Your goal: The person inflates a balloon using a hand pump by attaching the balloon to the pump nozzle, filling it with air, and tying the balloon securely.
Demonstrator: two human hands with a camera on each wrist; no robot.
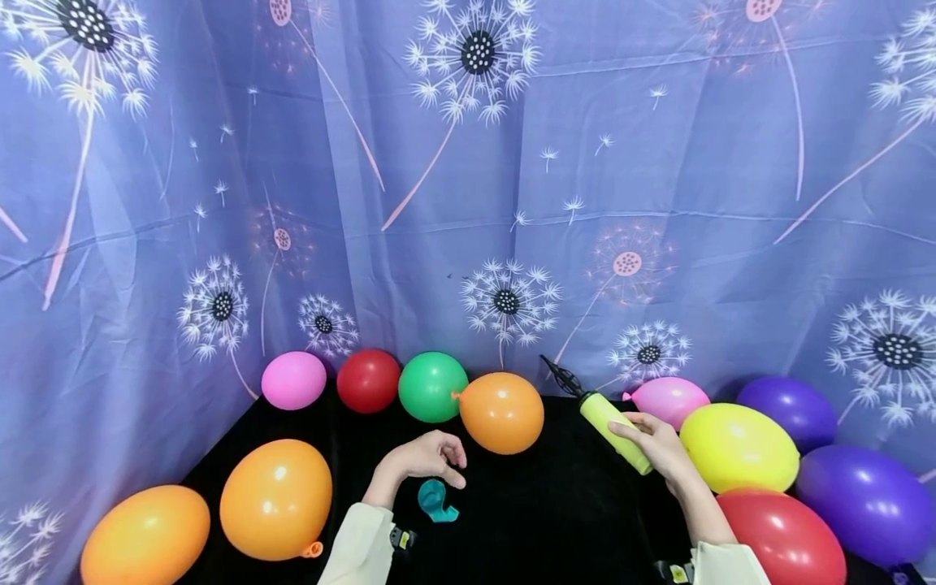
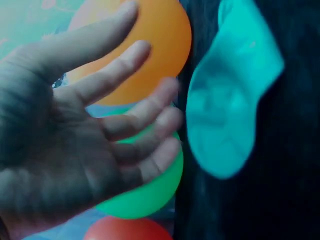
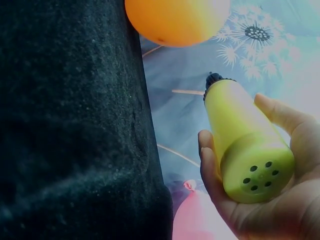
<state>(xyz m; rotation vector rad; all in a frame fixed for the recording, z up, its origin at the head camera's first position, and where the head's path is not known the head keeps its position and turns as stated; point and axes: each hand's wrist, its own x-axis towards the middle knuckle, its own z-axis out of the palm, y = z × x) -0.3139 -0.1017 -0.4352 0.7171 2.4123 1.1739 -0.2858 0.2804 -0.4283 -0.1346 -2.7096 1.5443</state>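
My right hand (image 1: 661, 448) grips a yellow-green balloon pump (image 1: 604, 419) by its body, its black nozzle pointing up and to the left. The right wrist view shows the pump's (image 3: 240, 115) holed end, with thumb and fingers curled around the barrel. On the black cloth lies a limp teal balloon (image 1: 433, 497), uninflated. Above it hovers my left hand (image 1: 424, 457), holding nothing, fingers loosely bent. In the left wrist view the fingers of my left hand (image 2: 85, 130) are spread beside the teal balloon (image 2: 222, 115), apart from it.
Inflated balloons line the black table (image 1: 541, 520): pink (image 1: 294, 380), red (image 1: 369, 380), green (image 1: 433, 387) and orange (image 1: 503, 413) at the back. Orange balloons (image 1: 276, 500) stand left. Yellow (image 1: 738, 447), purple (image 1: 863, 504), pink and red ones crowd the right. A dandelion-patterned curtain (image 1: 439, 268) hangs behind.
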